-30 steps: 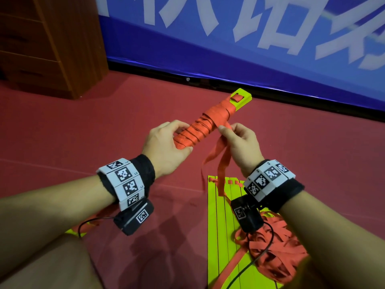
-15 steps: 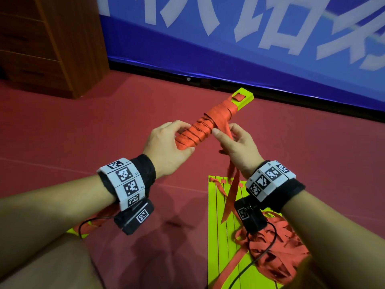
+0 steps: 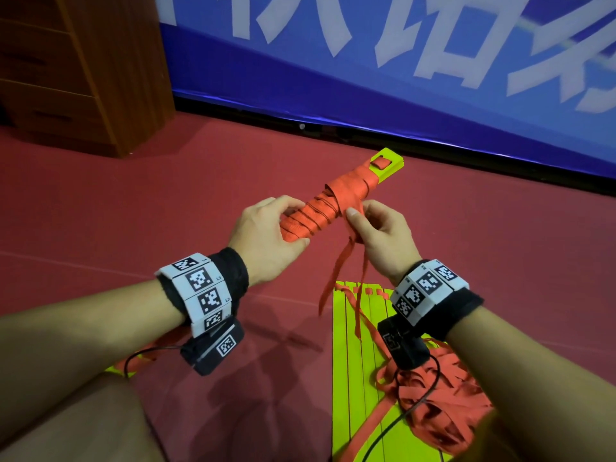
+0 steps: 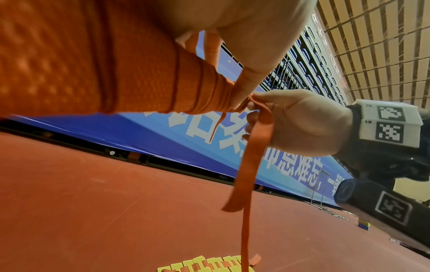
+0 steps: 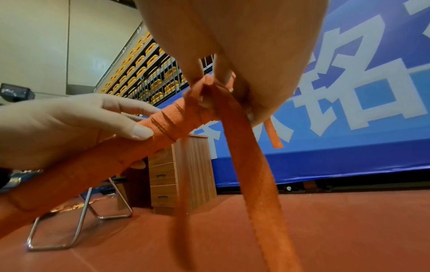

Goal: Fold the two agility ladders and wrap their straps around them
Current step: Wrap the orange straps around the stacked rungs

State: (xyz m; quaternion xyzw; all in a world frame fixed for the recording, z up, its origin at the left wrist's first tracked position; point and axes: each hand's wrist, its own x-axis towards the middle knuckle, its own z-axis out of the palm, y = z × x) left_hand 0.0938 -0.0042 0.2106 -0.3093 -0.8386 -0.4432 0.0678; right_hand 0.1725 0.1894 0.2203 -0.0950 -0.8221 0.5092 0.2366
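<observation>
A folded agility ladder (image 3: 336, 201), yellow-green rungs bound in orange strap, is held above the red floor. My left hand (image 3: 266, 231) grips its near end (image 5: 111, 152). My right hand (image 3: 376, 231) pinches the loose orange strap (image 3: 340, 275) right beside the bundle's middle (image 4: 258, 108); the strap's tail hangs down (image 4: 246, 165) (image 5: 253, 165). The bundle's yellow tip (image 3: 388, 165) points away to the upper right. The second ladder (image 3: 360, 371) lies flat on the floor under my right wrist, its orange straps (image 3: 443, 405) heaped beside it.
A blue banner (image 3: 400, 78) with white characters runs along the wall ahead. A wooden drawer cabinet (image 3: 83, 68) stands at the back left, with a metal chair frame (image 5: 79, 233) nearby. My knee (image 3: 76, 425) sits bottom left. Wrist-camera cables (image 3: 416, 405) hang over the floor ladder.
My right hand has shifted a little up against the bundle with the strap, and the hanging tail has swung. My left hand keeps the same grip.
</observation>
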